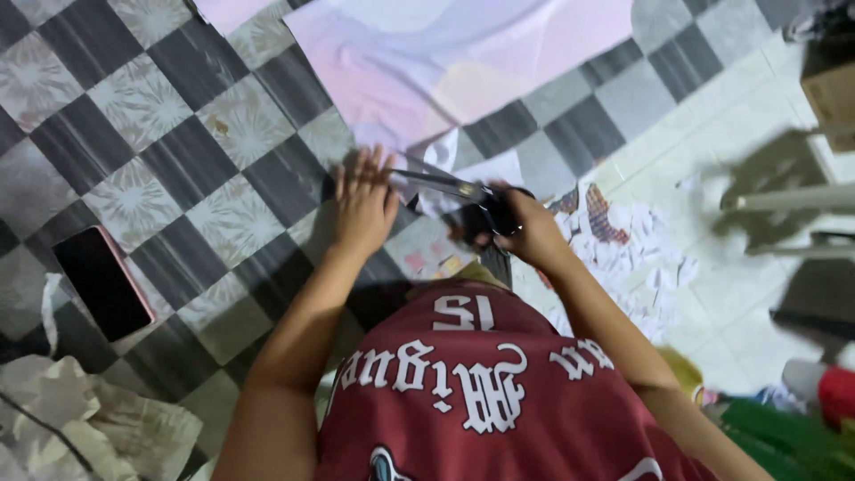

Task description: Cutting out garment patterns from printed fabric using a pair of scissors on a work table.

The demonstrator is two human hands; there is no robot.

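My right hand (525, 227) grips the black handles of a pair of scissors (445, 185), whose metal blades point left toward a small white paper piece (445, 153). My left hand (363, 198) lies flat, fingers spread, on the checkered floor just left of the blades, at the near edge of a large pastel pink-and-lilac sheet (463, 62). The blades are blurred; whether they are closed on the paper is unclear.
A heap of small white paper scraps (641, 258) lies right of my right hand. A dark phone in a pink case (102, 281) rests on the floor at left. Crumpled paper (80, 419) sits bottom left. A cardboard box (833, 98) and white furniture legs (793, 200) stand at right.
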